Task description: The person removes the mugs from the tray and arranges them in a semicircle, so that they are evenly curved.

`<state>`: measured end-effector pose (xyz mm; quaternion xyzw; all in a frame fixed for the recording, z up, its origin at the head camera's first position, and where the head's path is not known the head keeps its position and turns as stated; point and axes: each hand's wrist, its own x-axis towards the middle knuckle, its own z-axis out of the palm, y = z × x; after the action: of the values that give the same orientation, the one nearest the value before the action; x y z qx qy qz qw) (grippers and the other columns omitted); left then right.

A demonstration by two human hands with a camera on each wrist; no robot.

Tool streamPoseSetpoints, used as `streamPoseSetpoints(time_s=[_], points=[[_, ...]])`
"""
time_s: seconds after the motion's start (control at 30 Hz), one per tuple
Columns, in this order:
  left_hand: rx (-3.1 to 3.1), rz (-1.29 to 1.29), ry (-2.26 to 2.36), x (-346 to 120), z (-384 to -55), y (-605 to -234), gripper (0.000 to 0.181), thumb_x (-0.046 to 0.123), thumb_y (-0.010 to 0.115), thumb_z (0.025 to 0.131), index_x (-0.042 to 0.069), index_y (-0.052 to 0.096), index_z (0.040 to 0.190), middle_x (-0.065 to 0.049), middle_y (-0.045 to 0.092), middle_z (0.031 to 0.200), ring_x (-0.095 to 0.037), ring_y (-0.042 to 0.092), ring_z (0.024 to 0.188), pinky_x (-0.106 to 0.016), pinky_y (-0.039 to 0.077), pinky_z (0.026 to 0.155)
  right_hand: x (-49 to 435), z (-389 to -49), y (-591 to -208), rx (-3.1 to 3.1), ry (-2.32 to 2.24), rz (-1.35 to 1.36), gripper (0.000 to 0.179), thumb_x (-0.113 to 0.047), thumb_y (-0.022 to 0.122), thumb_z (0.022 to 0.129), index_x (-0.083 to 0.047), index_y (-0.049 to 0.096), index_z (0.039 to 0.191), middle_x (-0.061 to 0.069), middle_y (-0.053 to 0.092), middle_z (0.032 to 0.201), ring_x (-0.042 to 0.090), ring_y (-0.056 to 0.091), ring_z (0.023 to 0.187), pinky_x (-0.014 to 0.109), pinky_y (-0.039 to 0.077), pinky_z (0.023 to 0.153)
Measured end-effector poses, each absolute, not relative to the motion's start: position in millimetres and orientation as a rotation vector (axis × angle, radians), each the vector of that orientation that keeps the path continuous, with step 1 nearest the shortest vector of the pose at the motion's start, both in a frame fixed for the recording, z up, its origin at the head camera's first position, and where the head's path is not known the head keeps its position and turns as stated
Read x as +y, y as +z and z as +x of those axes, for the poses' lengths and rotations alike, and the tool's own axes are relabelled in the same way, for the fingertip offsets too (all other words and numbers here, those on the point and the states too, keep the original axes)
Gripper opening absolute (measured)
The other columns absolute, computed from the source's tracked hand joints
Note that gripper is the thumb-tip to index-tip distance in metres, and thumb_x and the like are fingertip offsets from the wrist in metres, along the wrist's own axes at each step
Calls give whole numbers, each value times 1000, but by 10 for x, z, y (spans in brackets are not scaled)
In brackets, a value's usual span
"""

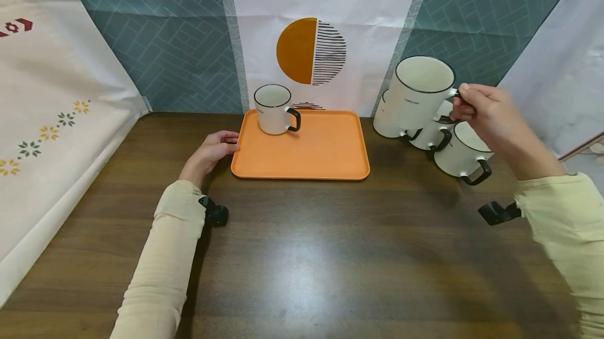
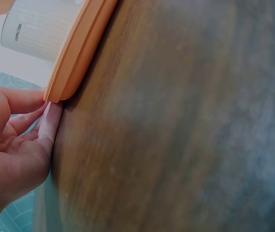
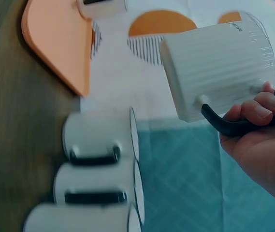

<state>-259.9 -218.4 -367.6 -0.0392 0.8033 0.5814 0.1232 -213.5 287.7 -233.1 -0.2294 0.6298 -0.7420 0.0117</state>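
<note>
My right hand (image 1: 486, 113) grips the black handle of a white mug (image 1: 420, 93), its fingers wrapped through the handle in the right wrist view. This mug hangs in the air, upright, above a row of three similar white mugs with black handles, the nearest mug (image 1: 462, 150) among them. At the left edge of an orange tray (image 1: 302, 155), my left hand (image 1: 209, 153) holds the rim near its corner between thumb and fingers. Another white mug (image 1: 272, 111) stands upright on the tray's left back part, its handle toward the right.
Under everything lies a dark brown wooden table (image 1: 283, 255). A patterned cloth (image 1: 179, 51) hangs behind the tray, and pale cloths (image 1: 56, 134) flank the table. Partly hidden behind the lifted mug are two of the standing mugs.
</note>
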Motion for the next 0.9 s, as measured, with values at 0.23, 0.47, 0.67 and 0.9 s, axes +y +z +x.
streamPoseSetpoints(time_s=[0.23,0.47,0.67,0.9], points=[[2327,-135,1704,-2184,-2594,-3711,47,-2,47,97,-9,34,142,-22,42,131,-22,49,105,-33,42,100,3409,-2068,-2352,1947,-2439,-693,31,-4,41,102,8,55,78,9,31,67,20,27,64,25,37,65],[2316,-74,1763,-2227,-2562,-3692,46,0,53,95,-11,39,137,-21,47,122,-21,52,101,-30,46,96,3924,-2039,-2398,1959,-2519,-680,36,-6,35,105,8,52,77,7,25,65,17,22,59,29,25,63],[2321,-86,1751,-2234,-2548,-3702,46,0,52,95,-10,39,137,-21,47,124,-23,52,104,-32,45,97,4288,-2059,-2576,1504,-2662,-766,53,-5,11,105,9,52,75,3,17,58,12,14,51,28,30,62],[2309,-130,1714,-2193,-2579,-3693,47,-2,47,97,-9,33,142,-23,40,132,-24,48,107,-37,39,104,5140,-2357,-3119,910,-2646,-974,34,3,23,102,23,47,89,8,20,62,16,21,52,36,47,75]])
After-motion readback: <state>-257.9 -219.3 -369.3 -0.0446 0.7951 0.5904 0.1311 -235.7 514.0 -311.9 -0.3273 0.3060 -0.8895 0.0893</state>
